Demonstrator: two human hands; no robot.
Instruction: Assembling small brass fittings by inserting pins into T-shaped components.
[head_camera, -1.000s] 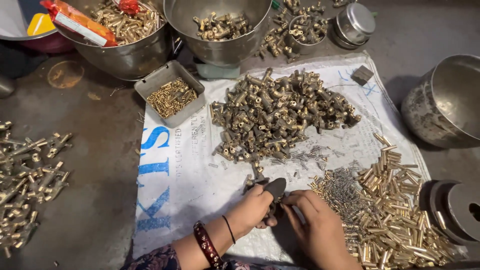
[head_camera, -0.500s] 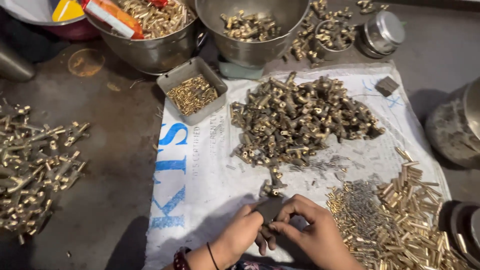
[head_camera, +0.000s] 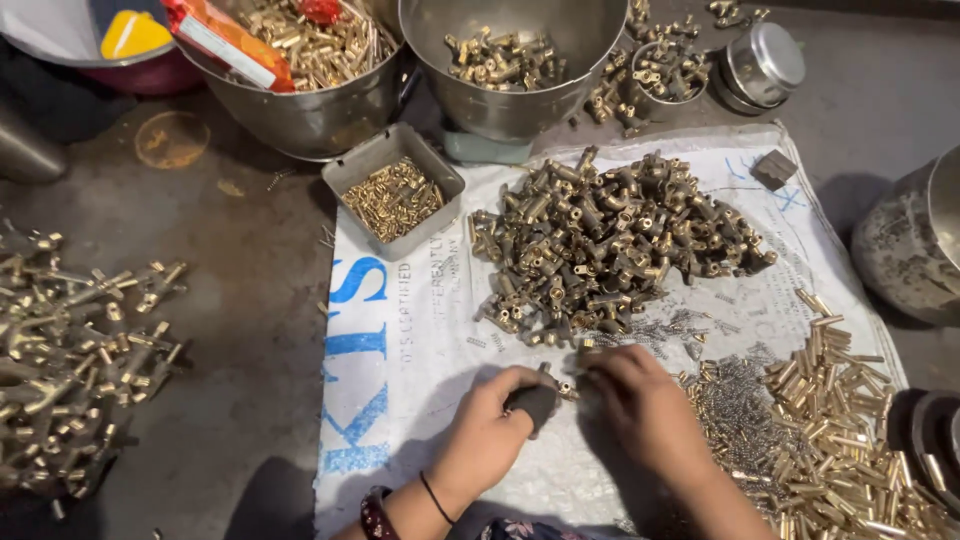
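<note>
- While the left hand (head_camera: 490, 430) closes its fingers on a dark block (head_camera: 533, 405), the right hand (head_camera: 640, 405) pinches a small brass fitting (head_camera: 568, 388) against it.
- Unworked brass fittings heap (head_camera: 600, 250): large, at 12 o'clock of the hands.
- Brass pins (head_camera: 850, 440) and springs (head_camera: 735, 405): at 3 o'clock.
- Tray of small parts (head_camera: 395, 195): 11 o'clock.
- Judged: most left.

Bare forearms, left wrist (dark red bangle (head_camera: 374, 512), thin black band (head_camera: 434, 497))
</note>
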